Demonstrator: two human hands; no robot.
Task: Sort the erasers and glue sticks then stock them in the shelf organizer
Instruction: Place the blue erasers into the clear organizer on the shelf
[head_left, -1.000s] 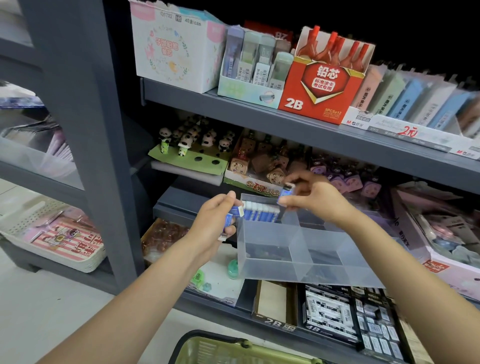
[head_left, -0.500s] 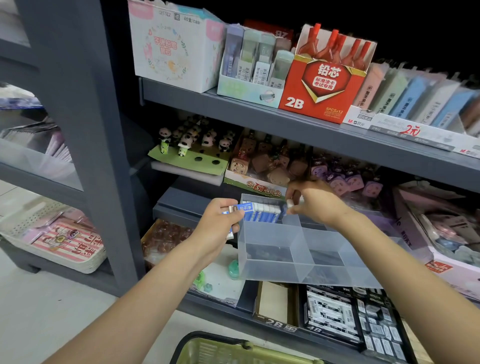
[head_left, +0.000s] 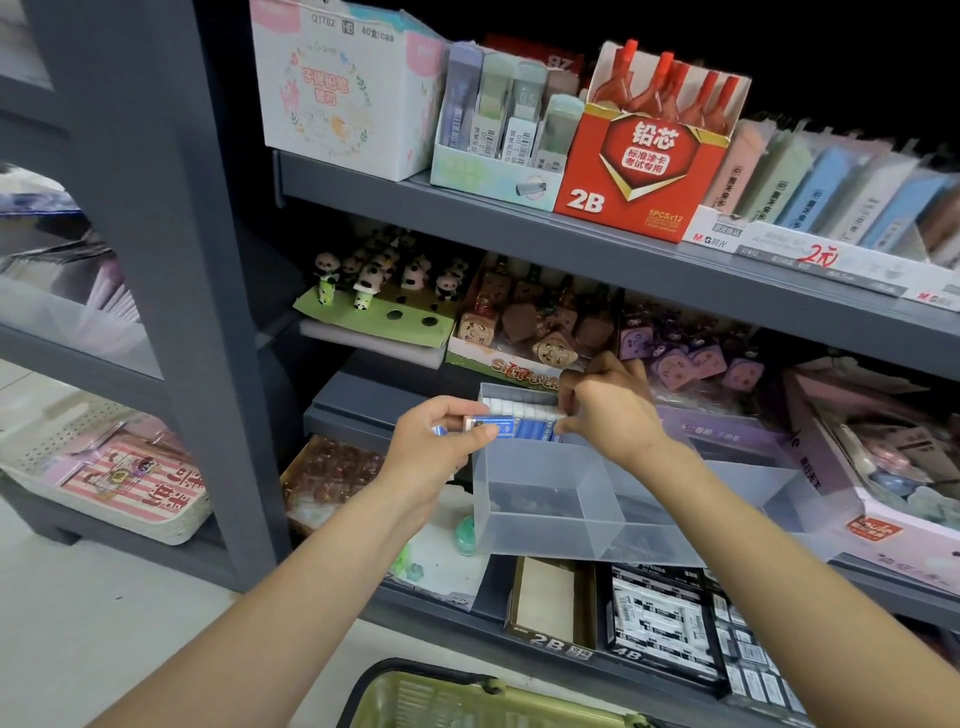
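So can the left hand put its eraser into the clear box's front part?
Probably yes. The left hand holds erasers right beside the clear organizer, whose front compartment is open on top. The right hand is busy further back, not blocking it.

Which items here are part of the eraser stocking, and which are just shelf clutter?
Job: clear organizer; row of erasers in its back compartment; erasers in left hand; right hand at the row.

Lying about: red 2B box; panda toys; green basket.
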